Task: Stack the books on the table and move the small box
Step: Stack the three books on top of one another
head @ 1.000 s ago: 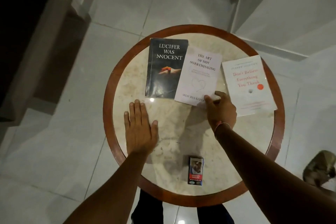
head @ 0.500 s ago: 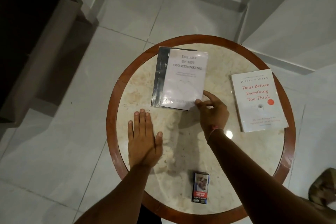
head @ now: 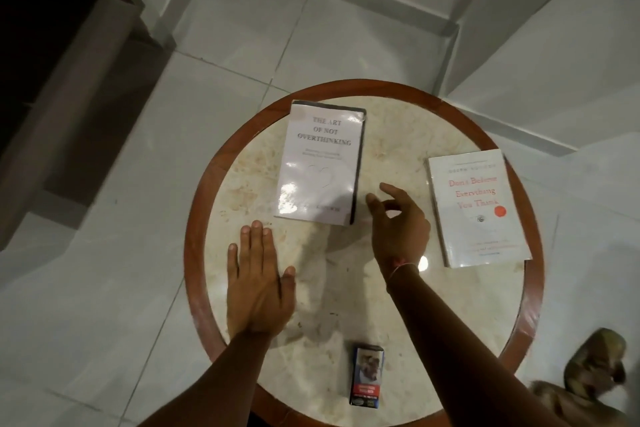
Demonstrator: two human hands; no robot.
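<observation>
A white book titled "The Art of Not Overthinking" (head: 320, 163) lies on top of a black book (head: 360, 163), of which only the right and top edges show. A second white book, "Don't Believe Everything You Think" (head: 476, 208), lies apart at the table's right. The small box (head: 367, 374) stands near the front edge. My right hand (head: 396, 225) hovers just right of the stack, fingers loosely curled and holding nothing. My left hand (head: 258, 284) rests flat on the table, fingers together.
The round marble table (head: 346, 302) has a raised brown wooden rim (head: 194, 253). White floor tiles surround it. A brownish shape (head: 595, 371) lies on the floor at the lower right. A dark doorway is at the upper left.
My right hand slid the white book leftward fully onto the black book, then let go and drew back. My left hand stayed flat. The camera view shifted.
</observation>
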